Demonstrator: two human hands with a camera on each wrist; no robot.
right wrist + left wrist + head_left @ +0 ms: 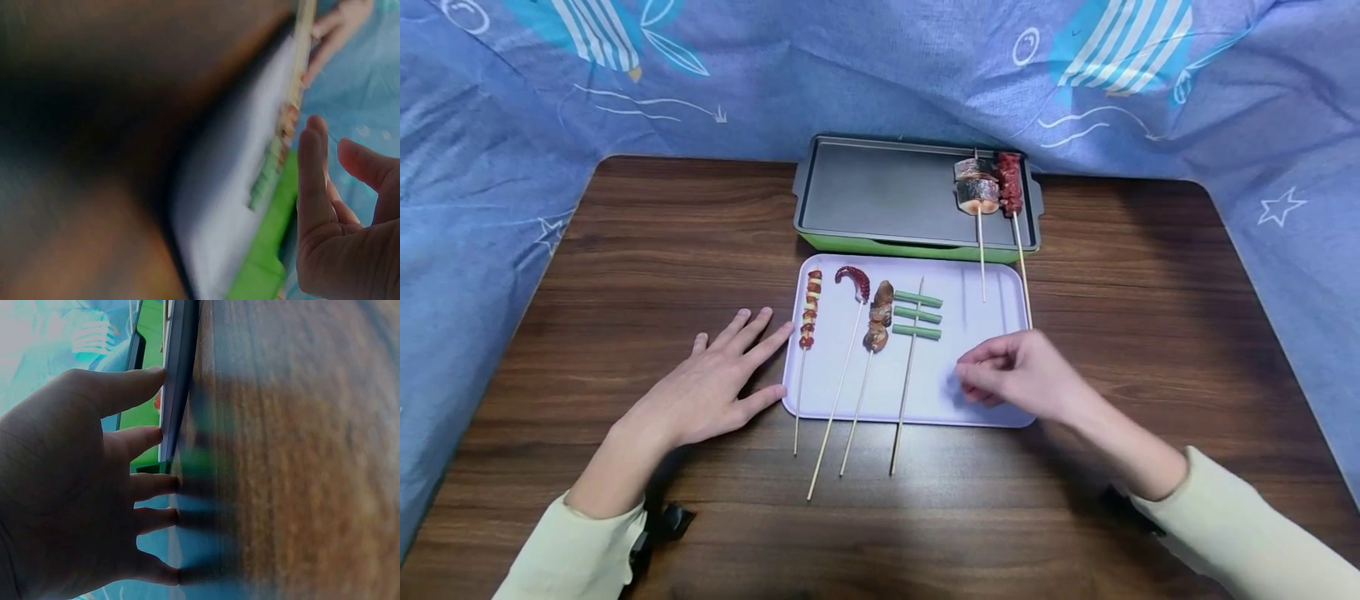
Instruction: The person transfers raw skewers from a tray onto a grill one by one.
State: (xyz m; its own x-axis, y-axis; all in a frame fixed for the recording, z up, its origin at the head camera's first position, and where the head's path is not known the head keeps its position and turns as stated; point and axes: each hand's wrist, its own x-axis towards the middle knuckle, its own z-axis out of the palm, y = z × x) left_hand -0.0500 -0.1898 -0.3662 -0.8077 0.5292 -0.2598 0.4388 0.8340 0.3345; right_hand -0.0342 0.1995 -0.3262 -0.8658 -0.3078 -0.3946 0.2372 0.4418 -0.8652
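My left hand [711, 383] lies with spread fingers at the left edge of a white tray [981, 358]; thumb and index finger touch its rim. Over the tray's right part hovers my right hand [1018, 375], fingers loosely bent, thumb apart from them in the right wrist view, nothing held. On the tray, from left, lie a skewer of red and yellow pieces [810, 308], an octopus tentacle skewer [857, 283], a skewer of brown chunks [880, 317] and a skewer of green stalks [917, 317]. A fish-chunk skewer [977, 196] and a red meat skewer [1010, 183] rest on the grill plate [880, 187].
The green-sided grill stands just behind the tray, at the back of the brown wooden table [685, 225]. Skewer sticks overhang the tray's front edge; two others reach forward from the grill over the tray. A blue patterned cloth [880, 67] hangs behind.
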